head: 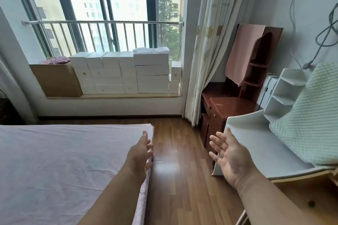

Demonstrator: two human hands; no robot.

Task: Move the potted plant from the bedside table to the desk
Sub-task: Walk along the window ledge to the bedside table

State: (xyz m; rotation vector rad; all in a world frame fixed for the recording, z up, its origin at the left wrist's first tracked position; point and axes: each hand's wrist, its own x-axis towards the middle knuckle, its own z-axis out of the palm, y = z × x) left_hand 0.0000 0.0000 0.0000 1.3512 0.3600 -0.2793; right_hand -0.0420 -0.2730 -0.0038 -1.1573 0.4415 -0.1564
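The head view looks down into a bedroom. On the left of the frame lies a bed (pixel 60 166) with a pale pink sheet. Above it, in the upper left, a window ledge (pixel 113 95) holds a brown cardboard box (pixel 56 80) and many stacked white boxes (pixel 124 73).

The left hand (pixel 140 157) reaches out over the edge of the bed, near the middle of the frame. Its fingers (pixel 149 149) are spread open and hold nothing. The wooden floor (pixel 177 170) shows between the two hands. The right hand (pixel 231 160) is raised with its palm turned up. Its fingers (pixel 215 144) are wide open too, and hold nothing.

Right of the middle hangs a light curtain (pixel 208 56). Next to it stands a dark red wooden cabinet (pixel 230 107) with a pink cloth (pixel 241 51) draped over its tall shelf part. At the far right is a white surface (pixel 256 144) with small white shelves (pixel 285 95) and a green quilted cloth (pixel 311 124) lying over it.

The potted plant cannot be seen anywhere in this view, so how it looks cannot be told.
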